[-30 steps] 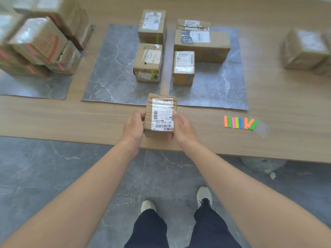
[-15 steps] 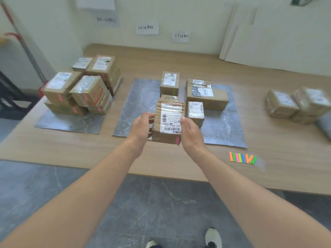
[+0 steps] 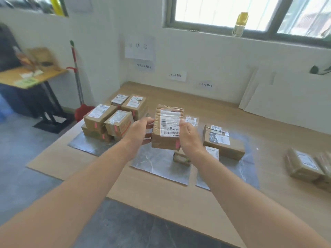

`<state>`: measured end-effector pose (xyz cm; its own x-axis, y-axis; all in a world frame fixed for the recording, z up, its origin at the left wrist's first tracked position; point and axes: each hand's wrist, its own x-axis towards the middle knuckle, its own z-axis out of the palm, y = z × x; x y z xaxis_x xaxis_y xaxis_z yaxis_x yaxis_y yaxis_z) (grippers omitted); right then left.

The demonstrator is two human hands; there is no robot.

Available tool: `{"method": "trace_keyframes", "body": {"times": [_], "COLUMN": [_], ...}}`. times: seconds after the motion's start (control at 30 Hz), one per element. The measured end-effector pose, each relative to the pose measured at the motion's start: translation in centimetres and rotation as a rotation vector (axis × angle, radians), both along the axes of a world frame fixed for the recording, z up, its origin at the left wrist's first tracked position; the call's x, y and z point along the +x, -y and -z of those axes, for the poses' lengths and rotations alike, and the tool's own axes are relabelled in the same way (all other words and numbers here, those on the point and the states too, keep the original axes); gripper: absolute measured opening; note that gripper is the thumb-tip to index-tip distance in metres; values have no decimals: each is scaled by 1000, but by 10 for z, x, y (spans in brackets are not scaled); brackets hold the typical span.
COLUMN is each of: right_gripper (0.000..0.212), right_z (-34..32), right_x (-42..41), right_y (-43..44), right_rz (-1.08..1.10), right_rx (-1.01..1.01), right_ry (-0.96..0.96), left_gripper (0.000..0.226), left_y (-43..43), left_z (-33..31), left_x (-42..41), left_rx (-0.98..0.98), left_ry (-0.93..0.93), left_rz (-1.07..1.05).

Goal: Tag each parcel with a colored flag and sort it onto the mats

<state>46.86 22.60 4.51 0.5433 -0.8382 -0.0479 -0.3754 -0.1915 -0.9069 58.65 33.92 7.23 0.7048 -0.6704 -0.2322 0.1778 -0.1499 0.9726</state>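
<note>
I hold a taped cardboard parcel [image 3: 167, 127] with a white shipping label and a pink flag on its near right corner, lifted above the middle mat [image 3: 157, 163]. My left hand [image 3: 138, 129] grips its left side and my right hand [image 3: 189, 136] grips its right side. On the left mat [image 3: 86, 144] stands a stack of pink-flagged parcels [image 3: 111, 120]. The right mat [image 3: 247, 167] carries a long parcel [image 3: 223, 142] and a smaller one partly hidden behind my right wrist. The strip of flags is out of view.
Untagged parcels [image 3: 304, 163] sit at the table's right edge. White boards [image 3: 286, 102] lean on the wall behind the table. A red broom [image 3: 77, 83] and a side desk [image 3: 30, 77] stand to the left. Paper signs hang on the wall.
My head has tilted up, so the wall and window now show. Both hands have raised the parcel higher and carried it further over the middle mat.
</note>
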Motion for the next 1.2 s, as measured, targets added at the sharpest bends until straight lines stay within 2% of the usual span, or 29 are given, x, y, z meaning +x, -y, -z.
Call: {"method": "trace_keyframes", "body": {"times": [0.2,0.43,0.73,0.83,0.97,1.2], "right_gripper": [52,45,45,36,35,46], "right_z": [-8,0,18,15,14,44], "right_x": [54,159,290,308,326,346], "right_y": [0,-25,-82,-86,-74,-23], "right_rz": [-95,-92,66,105,146,235], "right_rx": [-13,29,108,131,149,189], "right_ry": [30,88,99,83,88,87], "left_gripper": [36,36,41,40,40,28], "left_y": [-16,-50,-82,-77,-49,16], "left_z": [-9,-8,-13,-9,0,26], "left_x": [43,145,278,304,331,351], "left_rx": [-18,-26,22,35,46,84], "left_ry": [-37,-11,13,21,-19,-51], "left_rz": [-98,-110,58,100,128,156]}}
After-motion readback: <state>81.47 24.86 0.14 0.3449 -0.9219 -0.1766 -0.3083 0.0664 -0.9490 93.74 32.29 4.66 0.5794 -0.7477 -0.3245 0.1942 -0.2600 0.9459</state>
